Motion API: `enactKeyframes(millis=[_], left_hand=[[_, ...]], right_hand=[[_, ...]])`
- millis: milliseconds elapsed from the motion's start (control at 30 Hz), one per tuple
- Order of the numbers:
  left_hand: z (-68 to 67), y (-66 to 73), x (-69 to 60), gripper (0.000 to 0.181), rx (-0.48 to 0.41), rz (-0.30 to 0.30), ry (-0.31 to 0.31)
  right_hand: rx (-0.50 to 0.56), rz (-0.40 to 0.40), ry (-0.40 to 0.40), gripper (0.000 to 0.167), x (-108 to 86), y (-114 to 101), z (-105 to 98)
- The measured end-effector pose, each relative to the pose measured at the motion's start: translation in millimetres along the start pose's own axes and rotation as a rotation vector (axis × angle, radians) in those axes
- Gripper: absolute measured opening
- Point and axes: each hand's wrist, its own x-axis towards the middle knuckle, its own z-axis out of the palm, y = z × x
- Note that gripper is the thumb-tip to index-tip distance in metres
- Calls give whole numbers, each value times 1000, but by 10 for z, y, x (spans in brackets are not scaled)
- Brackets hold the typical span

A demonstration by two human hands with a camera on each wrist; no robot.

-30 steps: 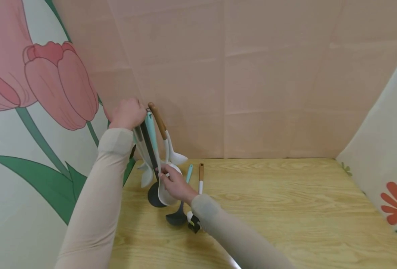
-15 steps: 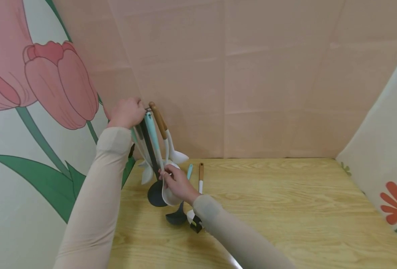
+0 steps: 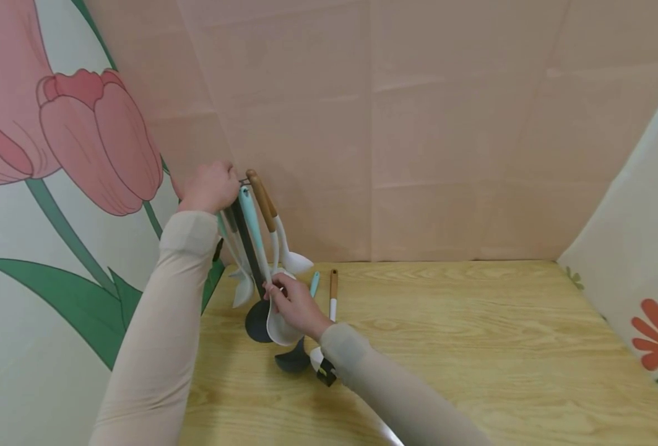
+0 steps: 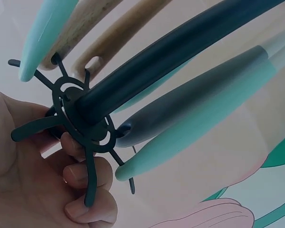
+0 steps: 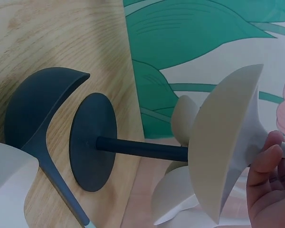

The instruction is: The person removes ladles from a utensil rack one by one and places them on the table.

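A black utensil rack [image 3: 246, 238] with a round base stands at the table's back left, its upright in the middle of hanging utensils. At its top, my left hand [image 3: 208, 188] curls its fingers around the hooked wheel [image 4: 90, 118], behind the hooks in the left wrist view. A white ladle [image 3: 280, 328] with a mint handle [image 3: 252, 217] hangs at the rack's front. Low on its shaft, above the bowl [image 5: 223, 147], my right hand [image 3: 301, 308] pinches it between thumb and fingers. Wooden-handled white utensils [image 3: 264, 201] hang just right of it.
On the table [image 3: 473, 334], right of the rack's base, lie a dark ladle [image 3: 292, 360] with a mint handle and a white utensil with a wooden handle [image 3: 333, 285]. A small black object [image 3: 326, 373] is beside my right sleeve. A tulip-printed wall [image 3: 100, 136] borders the left side.
My right hand has shifted slightly right with the white ladle, whose bowl swung the same way. The left hand has stayed nearly still on the rack's top.
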Motion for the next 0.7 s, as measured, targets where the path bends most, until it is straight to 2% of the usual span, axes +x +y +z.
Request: enactKeyframes(millis=[400,700], left_hand=[[8,-4,7,53,7,9,-5],[-7,25,-2,53,22,-8,-39]], right_hand=[[-29,-9,-6,18,-18,-28,-2],[-34,-36,1,20,-37,-13,-17]])
